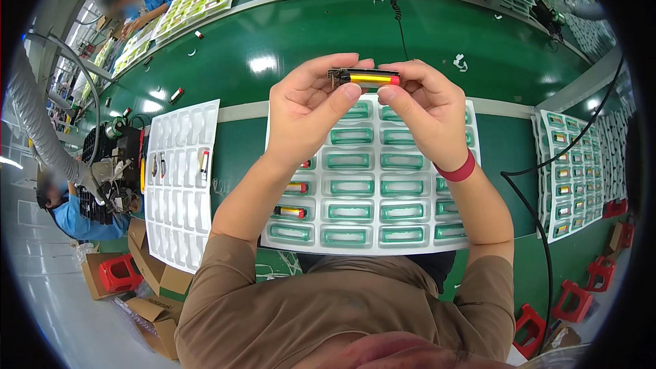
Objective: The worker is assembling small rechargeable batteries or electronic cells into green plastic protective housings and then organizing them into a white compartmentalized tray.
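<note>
A small cylindrical battery (372, 80) with a yellow, red and black wrap is held up over the far edge of a white plastic tray. A dark circuit board seems fixed along it, with metal bits at its left end. My left hand (304, 106) pinches that left end between thumb and fingers. At the red end, the thumb and fingertips of my right hand (432, 106) grip it too. Below lies the white tray (376, 195), its pockets holding green translucent frames (350, 187). Similar batteries (290, 212) sit in pockets of its left column, partly hidden by my left forearm.
Left is another white tray (158, 232) with a few parts; right, a stack of filled trays (542, 143). A black cable (533, 195) hangs at right. Beyond runs a green bench (328, 34) with scattered bits. Two people in blue work at left. Red stools (572, 301) stand lower right.
</note>
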